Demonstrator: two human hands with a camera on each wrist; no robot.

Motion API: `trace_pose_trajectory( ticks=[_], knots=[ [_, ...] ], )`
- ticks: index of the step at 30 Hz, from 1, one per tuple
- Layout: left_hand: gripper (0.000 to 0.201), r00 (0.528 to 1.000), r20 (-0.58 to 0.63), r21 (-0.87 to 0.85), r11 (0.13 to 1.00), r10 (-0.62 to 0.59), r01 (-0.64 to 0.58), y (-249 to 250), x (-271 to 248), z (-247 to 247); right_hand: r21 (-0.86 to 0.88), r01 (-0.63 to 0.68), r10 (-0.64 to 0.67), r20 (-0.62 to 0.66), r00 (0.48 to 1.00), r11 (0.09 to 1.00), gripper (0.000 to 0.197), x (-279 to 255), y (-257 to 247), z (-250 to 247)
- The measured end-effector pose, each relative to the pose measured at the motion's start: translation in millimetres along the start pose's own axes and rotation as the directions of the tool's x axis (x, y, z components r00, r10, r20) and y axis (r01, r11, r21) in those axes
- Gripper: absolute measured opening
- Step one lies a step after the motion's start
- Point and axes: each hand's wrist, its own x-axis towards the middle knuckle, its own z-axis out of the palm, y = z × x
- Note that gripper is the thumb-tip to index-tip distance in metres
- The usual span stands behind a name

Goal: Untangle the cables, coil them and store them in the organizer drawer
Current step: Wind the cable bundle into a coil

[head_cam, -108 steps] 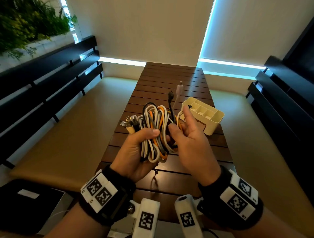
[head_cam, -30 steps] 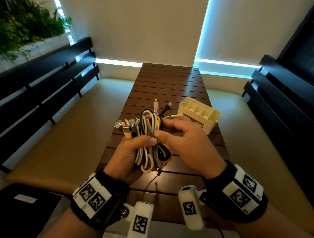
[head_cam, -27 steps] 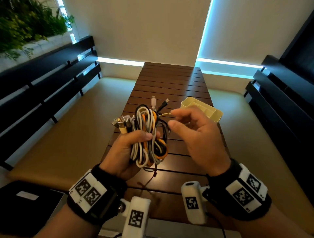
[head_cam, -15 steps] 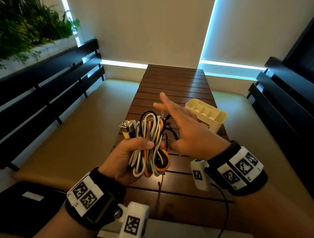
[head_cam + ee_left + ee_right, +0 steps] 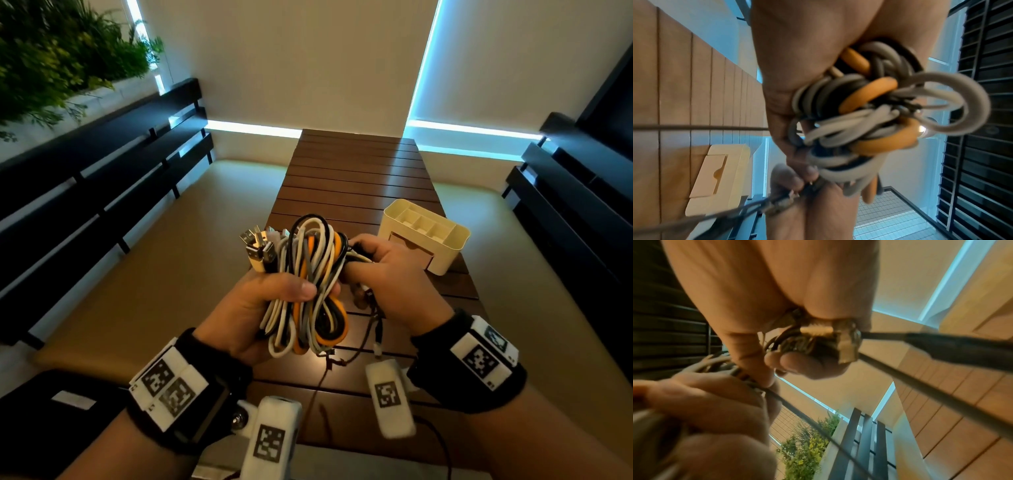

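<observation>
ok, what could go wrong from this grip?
1. The left hand clamps the whole cable bundle in a fist; if the right hand pulls the strands it pinches, the tangle may tighten rather than loosen.
2. Plug ends stick out at the top and could snag on loops.
3. The organizer sits close behind the right hand; a hard tug could knock it.

- Left hand (image 5: 260, 308): raised before the chest, palm turned inward, fingers and thumb curled in a full grip round the cable bundle (image 5: 308, 284).
- Right hand (image 5: 390, 274): level with the left, just beside it, fingers curled onto the bundle's right side, pinching connector ends (image 5: 834, 335).
- Both forearms: angled inward, wrists banded.
</observation>
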Motion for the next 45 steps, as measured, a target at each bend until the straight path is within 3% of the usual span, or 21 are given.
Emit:
trace_pose_trajectory(
  ticks=[5,8,12,19,23,26,33,35,38,42,45],
  knots=[
    [0.03,0.998,0.013,0.152,0.986,0.059,-0.06,13,3,4,0.254,-0.089,0.087,0.017,0.996,0.963,0.01,1,-5,3],
    [0.035,0.995,0.048,0.191,0.977,0.088,-0.096,21,6,7,0.326,-0.099,0.093,0.034,0.995,0.94,0.023,4,-9,3],
    [0.034,0.994,0.032,0.189,0.976,0.108,-0.112,26,11,1,0.235,-0.047,0.048,0.002,0.999,0.971,0.008,6,-15,3],
    [0.031,0.995,0.045,0.149,0.985,0.085,-0.091,30,14,-13,0.17,-0.012,0.02,-0.046,0.999,0.985,0.011,9,-14,16],
    [0.048,0.997,0.078,0.078,0.997,0.012,-0.019,25,16,-24,0.101,-0.007,0.013,-0.059,0.998,0.995,0.018,7,-17,21],
    [0.055,0.992,0.118,-0.097,0.994,-0.046,0.058,22,16,-26,0.026,0.015,-0.012,-0.079,0.997,1.0,0.033,5,-17,24],
    [0.03,0.969,0.247,-0.216,0.973,-0.022,0.077,19,15,-9,0.174,0.032,-0.019,-0.071,0.997,0.984,0.041,-2,-9,23],
    [0.032,0.969,0.248,-0.148,0.988,-0.015,0.054,20,16,-5,0.203,0.002,0.007,-0.041,0.999,0.979,0.041,-4,-8,18],
    [0.052,0.994,0.107,0.02,1.0,0.009,-0.012,18,17,0,0.127,-0.035,0.044,-0.072,0.996,0.991,0.024,-9,-11,7],
    [0.04,0.99,-0.072,0.264,0.96,0.118,-0.095,9,20,12,0.107,-0.107,0.121,-0.136,0.983,0.989,0.011,-6,-8,-11],
    [0.036,0.967,-0.11,0.49,0.859,0.229,-0.148,2,23,28,0.217,-0.132,0.166,-0.148,0.975,0.967,0.014,-9,-8,-20]
  ],
)
